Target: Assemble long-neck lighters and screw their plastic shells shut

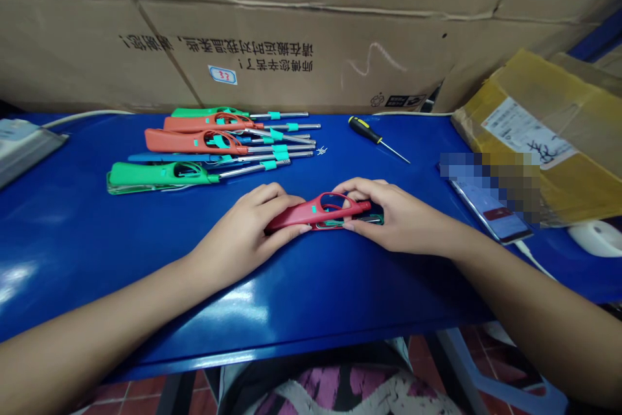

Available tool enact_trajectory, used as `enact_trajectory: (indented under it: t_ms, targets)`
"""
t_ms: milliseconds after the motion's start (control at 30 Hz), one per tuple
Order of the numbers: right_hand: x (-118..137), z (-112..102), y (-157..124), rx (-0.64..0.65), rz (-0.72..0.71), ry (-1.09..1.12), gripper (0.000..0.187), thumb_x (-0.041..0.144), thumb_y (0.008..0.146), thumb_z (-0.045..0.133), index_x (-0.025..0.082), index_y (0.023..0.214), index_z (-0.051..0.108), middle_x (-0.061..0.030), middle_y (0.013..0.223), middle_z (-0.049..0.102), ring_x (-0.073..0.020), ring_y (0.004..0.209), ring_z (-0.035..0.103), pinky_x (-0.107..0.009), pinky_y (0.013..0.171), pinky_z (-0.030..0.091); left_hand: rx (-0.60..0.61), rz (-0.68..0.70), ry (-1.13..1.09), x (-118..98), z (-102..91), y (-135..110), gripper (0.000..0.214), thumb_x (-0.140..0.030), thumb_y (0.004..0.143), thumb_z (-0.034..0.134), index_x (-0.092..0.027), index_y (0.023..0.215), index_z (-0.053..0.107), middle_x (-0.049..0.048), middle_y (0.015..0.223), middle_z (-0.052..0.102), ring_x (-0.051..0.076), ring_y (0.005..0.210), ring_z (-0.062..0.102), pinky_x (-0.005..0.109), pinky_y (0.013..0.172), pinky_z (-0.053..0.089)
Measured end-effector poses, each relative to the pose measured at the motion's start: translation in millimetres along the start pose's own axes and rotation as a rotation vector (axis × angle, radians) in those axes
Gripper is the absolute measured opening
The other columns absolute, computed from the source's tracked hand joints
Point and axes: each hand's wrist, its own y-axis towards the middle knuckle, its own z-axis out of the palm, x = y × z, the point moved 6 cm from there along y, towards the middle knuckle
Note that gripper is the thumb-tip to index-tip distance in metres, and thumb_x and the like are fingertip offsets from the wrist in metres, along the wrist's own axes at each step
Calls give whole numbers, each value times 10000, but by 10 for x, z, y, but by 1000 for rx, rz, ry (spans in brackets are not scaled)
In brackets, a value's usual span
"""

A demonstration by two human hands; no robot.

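Both hands are holding a red lighter between them above the blue table.
The red lighter (302, 213) is lying crosswise between the person's two hands, near the middle of the blue table (330, 292), its handle end sitting within the left hand (257, 221) and its nose end within the right hand (396, 217). The left hand is curling partly closed, its fingers reaching over the top of the handle while its thumb is pressing along the near side. The right hand is bending into a loose pinch, gripping the lighter around the looped opening and nose, its thumb resting at the lower edge. Beyond the left hand, a green lighter (146, 175) is lying near other lighters, while a screwdriver (365, 129) is resting beyond the right hand.
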Motion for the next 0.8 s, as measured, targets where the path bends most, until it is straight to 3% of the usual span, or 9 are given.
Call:
enact_trajectory:
  t_ms: [200,300,400,500,800]
  targets:
    - [31,1,-2,-8,-21,22,416,326,854,717,263,1246,595,-24,1062,695,-230,1063,600,-394,930,468,-28,46,-27,0,6,1,349,-425,988,604,-194,1243,661,86,1100,648,224,1011,626,375,901,530]
    - [97,-2,5,-76,-117,-37,476,393,834,768,261,1257,593,-30,1093,694,-225,1042,614,-408,971,414,-26,76,0,-15,22,-4,350,-405,983,619,-191,1255,667,89,1091,643,226,1013,610,381,889,520]
    - [163,-3,7,-146,-243,-106,349,382,885,738,251,1193,637,-33,1046,705,-211,1008,626,-395,964,371,-16,92,33,-18,24,-9,397,-421,963,646,-207,1297,652,85,1099,638,232,1019,602,395,899,514]
    - [176,-20,9,-164,-283,-130,263,376,897,731,239,1114,672,-32,989,720,-206,966,633,-377,925,367,-8,84,41,0,5,-12,449,-396,915,701,-201,1315,640,81,1109,646,235,1023,613,393,911,523]
    - [188,-90,-4,-203,-388,-195,288,419,873,756,223,1076,700,-27,959,756,-192,892,666,-397,937,367,21,122,33,-14,-39,-20,358,-318,936,676,-155,1253,648,85,1087,675,224,1008,643,367,901,546]
